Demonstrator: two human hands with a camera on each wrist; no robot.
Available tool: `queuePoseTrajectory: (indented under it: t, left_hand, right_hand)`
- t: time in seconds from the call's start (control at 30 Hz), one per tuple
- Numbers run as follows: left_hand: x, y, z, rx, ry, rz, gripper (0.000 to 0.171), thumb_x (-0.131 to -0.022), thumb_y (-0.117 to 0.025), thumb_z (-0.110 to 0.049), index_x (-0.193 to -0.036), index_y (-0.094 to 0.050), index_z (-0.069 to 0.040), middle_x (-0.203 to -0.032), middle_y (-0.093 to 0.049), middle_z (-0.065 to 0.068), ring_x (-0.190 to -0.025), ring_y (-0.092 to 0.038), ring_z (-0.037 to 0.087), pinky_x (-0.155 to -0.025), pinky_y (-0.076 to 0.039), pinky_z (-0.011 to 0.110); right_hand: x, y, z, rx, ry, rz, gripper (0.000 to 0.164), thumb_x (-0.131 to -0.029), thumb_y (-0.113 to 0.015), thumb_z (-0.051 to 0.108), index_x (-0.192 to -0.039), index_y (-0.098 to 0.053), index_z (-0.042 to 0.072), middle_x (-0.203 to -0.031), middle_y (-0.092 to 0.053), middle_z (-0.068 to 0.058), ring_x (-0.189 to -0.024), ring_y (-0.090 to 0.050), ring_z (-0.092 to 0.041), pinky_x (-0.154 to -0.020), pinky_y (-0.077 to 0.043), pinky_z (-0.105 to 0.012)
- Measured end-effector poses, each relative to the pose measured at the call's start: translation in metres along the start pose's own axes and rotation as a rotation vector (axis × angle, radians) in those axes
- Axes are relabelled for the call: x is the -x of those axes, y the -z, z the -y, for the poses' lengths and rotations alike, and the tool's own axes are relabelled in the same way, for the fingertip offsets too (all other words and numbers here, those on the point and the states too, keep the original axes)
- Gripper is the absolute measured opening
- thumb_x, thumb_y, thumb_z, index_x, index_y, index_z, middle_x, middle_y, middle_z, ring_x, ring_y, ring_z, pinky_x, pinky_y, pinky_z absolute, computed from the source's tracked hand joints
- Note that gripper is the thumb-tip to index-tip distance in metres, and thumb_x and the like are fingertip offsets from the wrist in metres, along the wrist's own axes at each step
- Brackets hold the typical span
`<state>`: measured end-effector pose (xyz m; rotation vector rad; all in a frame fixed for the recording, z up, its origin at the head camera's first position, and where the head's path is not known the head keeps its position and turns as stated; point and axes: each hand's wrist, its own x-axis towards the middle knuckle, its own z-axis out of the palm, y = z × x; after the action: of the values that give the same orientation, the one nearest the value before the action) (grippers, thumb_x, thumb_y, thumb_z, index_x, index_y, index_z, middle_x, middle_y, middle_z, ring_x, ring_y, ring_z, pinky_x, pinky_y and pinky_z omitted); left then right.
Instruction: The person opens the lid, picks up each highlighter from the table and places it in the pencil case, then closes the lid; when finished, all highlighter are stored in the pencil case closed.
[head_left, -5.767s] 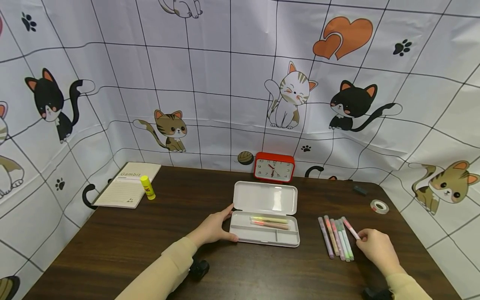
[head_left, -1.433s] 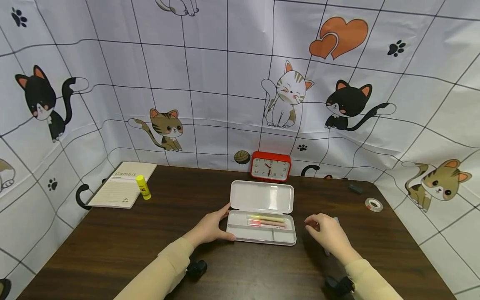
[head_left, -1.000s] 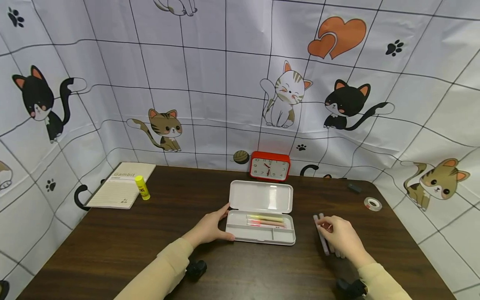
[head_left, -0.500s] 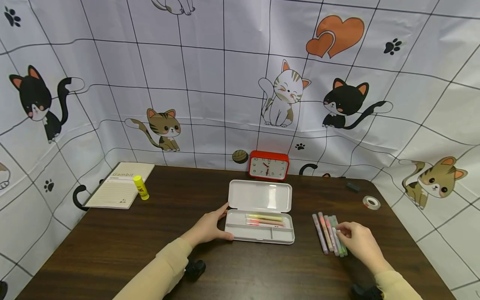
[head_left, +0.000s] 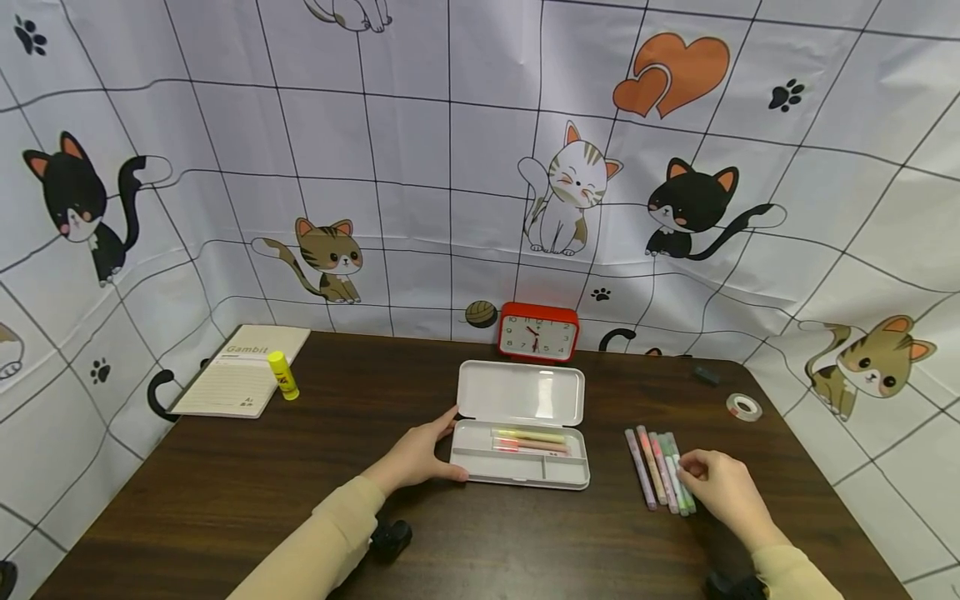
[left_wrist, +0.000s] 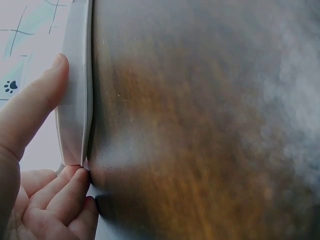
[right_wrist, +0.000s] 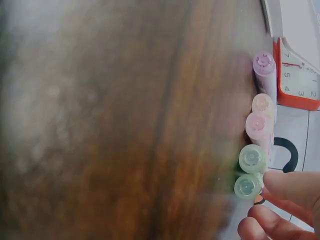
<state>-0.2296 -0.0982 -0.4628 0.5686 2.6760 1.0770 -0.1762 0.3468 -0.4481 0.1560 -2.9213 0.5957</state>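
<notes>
A white pencil case (head_left: 487, 465) lies with its lid raised, holding a few yellow, orange and pink-tipped markers (head_left: 531, 440) in its back compartment. My left hand (head_left: 415, 456) grips the case's left end, with the thumb (left_wrist: 47, 90) on its front side and the fingers curled at its end. To the right of the case, several markers lie side by side: a purple marker (head_left: 641, 471), orange and pink ones, and green ones. My right hand (head_left: 723, 486) pinches the rightmost green marker (right_wrist: 247, 186) between thumb and index finger; its far part is hidden in the right wrist view.
A red alarm clock (head_left: 538, 332) stands behind the case against the patterned curtain. At the left lie a notebook (head_left: 232, 379) and a yellow glue stick (head_left: 282, 375). A tape roll (head_left: 744, 407) and a small dark block (head_left: 707, 376) are at the back right.
The right hand has moved right from beside the case to the row's green end. The case holds one more marker, pink-tipped, than 5.8 s ago. The left hand stays on the case.
</notes>
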Motion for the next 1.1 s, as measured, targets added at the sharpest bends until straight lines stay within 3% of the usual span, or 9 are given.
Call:
queuePoseTrajectory:
  t: [0.6, 1.1]
  left_hand:
    - [0.0013, 0.002, -0.0019, 0.0, 0.0, 0.003, 0.108, -0.069, -0.084, -0.039, -0.152, -0.021, -0.007, -0.141, -0.048, 0.017, -0.129, -0.048, 0.029, -0.105, -0.036, 0.049]
    - [0.001, 0.0004, -0.0008, 0.001, 0.004, 0.007, 0.109, -0.069, -0.084, -0.04, -0.151, -0.022, -0.006, -0.14, -0.048, 0.017, -0.129, -0.047, 0.03, -0.105, -0.036, 0.05]
  right_hand:
    - [-0.0034, 0.0046, -0.0041, 0.02, -0.149, 0.051, 0.02, -0.082, -0.067, 0.01, -0.089, -0.067, -0.008, -0.075, -0.065, -0.009, -0.069, -0.061, -0.023, -0.063, -0.05, -0.043]
    - [0.0005, 0.0073, -0.0066, 0.005, -0.169, 0.009, 0.013, -0.078, -0.062, 0.005, -0.087, -0.066, -0.003, -0.07, -0.055, -0.002, -0.06, -0.046, -0.016, -0.052, -0.036, -0.03]
